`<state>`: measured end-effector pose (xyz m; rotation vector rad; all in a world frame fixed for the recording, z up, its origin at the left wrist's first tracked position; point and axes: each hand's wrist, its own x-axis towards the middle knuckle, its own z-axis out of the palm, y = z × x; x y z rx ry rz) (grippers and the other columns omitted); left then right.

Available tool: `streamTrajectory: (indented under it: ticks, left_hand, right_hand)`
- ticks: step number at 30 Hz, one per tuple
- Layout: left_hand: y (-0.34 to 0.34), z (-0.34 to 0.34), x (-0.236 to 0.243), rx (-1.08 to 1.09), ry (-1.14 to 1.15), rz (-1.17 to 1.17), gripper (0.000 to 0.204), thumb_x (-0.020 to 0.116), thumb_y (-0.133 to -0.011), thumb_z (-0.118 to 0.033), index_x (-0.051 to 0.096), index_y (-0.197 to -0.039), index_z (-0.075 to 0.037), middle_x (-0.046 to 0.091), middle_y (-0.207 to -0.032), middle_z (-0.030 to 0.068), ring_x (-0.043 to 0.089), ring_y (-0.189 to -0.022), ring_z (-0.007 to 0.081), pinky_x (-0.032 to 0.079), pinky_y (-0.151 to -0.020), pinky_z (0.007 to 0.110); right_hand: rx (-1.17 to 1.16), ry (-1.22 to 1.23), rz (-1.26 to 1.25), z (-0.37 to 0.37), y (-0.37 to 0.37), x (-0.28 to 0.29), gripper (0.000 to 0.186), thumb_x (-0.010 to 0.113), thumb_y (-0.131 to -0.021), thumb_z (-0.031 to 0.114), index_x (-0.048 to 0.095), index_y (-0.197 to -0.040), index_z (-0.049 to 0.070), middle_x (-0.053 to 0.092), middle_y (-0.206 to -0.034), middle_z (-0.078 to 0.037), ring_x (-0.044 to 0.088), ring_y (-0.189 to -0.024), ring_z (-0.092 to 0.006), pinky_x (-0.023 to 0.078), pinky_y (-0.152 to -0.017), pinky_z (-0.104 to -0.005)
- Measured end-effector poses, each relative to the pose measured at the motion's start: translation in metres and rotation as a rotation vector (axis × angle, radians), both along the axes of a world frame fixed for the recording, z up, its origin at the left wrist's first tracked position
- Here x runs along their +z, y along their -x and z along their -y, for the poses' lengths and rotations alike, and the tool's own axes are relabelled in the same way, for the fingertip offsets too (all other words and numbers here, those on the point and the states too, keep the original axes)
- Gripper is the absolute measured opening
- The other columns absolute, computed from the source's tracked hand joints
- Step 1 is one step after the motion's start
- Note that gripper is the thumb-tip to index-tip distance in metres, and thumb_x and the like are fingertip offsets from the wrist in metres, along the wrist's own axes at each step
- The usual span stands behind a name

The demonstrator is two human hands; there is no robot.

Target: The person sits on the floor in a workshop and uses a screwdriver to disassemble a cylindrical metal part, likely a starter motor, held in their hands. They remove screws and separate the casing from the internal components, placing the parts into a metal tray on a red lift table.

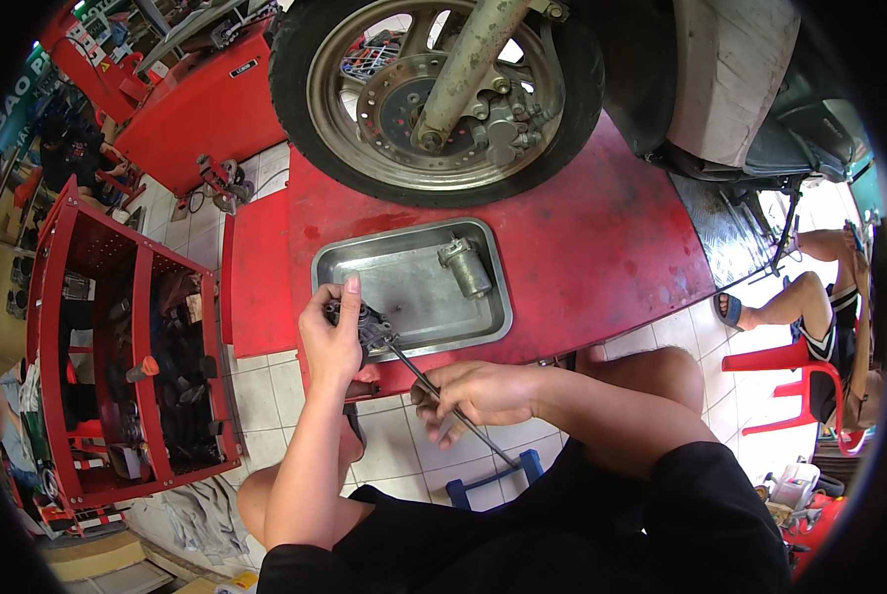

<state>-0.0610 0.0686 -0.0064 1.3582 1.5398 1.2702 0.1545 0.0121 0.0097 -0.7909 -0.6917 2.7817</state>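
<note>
My left hand (332,342) is closed around a dark metal part (372,329), thumb up, over the near left corner of a shallow metal tray (504,302). The fingers partly hide this part, and its exact kind cannot be made out. A long thin metal rod tool (478,436) slants from the part down toward my lap. My right hand (478,393) has its fingers curled around the rod's middle, just in front of the tray. Inside the tray, on the right, lies a grey metal cylinder with a bracketed end (465,268), touched by neither hand.
The tray rests on a red lift platform (592,247). Beyond it stands a motorcycle's front wheel (443,188) with a brake disc. A red tool cart (146,366) is at left. Below my hands is a blue frame (498,479). Another person sits at right on a red chair (785,396).
</note>
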Motion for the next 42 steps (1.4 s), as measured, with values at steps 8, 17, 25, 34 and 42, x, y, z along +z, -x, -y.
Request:
streamTrajectory:
  ticks: [8,17,25,34,42]
  left_hand:
    - [-0.007,0.002,0.001,-0.104,0.104,0.146,0.045,0.065,-0.095,-0.042,0.060,-0.075,-0.002,0.059,-0.066,0.0015,0.051,-0.065,0.0075,0.041,-0.061,0.025]
    - [-0.017,0.009,0.007,-0.158,0.135,0.191,0.042,0.065,-0.096,-0.040,0.060,-0.076,-0.003,0.061,-0.070,0.0024,0.053,-0.065,0.0079,0.043,-0.061,0.025]
    - [-0.013,0.006,0.004,-0.119,0.159,0.241,0.045,0.065,-0.095,-0.044,0.060,-0.075,-0.003,0.060,-0.068,0.0026,0.053,-0.062,0.0083,0.043,-0.059,0.025]
    - [-0.011,0.006,0.002,-0.120,0.156,0.243,0.043,0.068,-0.093,-0.042,0.061,-0.076,-0.004,0.061,-0.068,0.0022,0.054,-0.063,0.0081,0.043,-0.060,0.025]
    - [-0.004,0.003,-0.010,-0.081,0.089,0.079,0.044,0.069,-0.092,-0.042,0.062,-0.077,0.000,0.059,-0.068,0.0016,0.050,-0.063,0.0097,0.041,-0.061,0.028]
  right_hand:
    - [0.155,-0.072,-0.225,0.002,-0.008,0.012,0.067,0.055,-0.088,-0.009,0.026,-0.147,0.004,0.054,-0.128,-0.016,0.056,-0.126,-0.0294,0.055,-0.090,-0.0424]
    - [0.234,-0.283,-0.087,-0.003,-0.010,0.019,0.061,0.068,-0.091,0.008,0.038,-0.141,-0.007,0.068,-0.094,-0.013,0.070,-0.092,-0.0234,0.058,-0.079,-0.0338]
    - [0.283,-0.311,0.023,-0.003,-0.006,0.016,0.041,0.067,-0.094,0.019,0.051,-0.124,-0.004,0.068,-0.097,-0.013,0.070,-0.090,-0.0219,0.057,-0.079,-0.0340]
    - [0.184,-0.175,-0.189,-0.001,-0.011,0.015,0.061,0.067,-0.092,0.010,0.034,-0.142,-0.006,0.068,-0.110,-0.018,0.070,-0.101,-0.0266,0.056,-0.086,-0.0339]
    - [0.190,-0.468,0.196,-0.001,-0.006,0.028,0.055,0.075,-0.088,0.016,0.052,-0.128,-0.012,0.070,-0.095,-0.015,0.069,-0.077,-0.0170,0.056,-0.066,-0.0274]
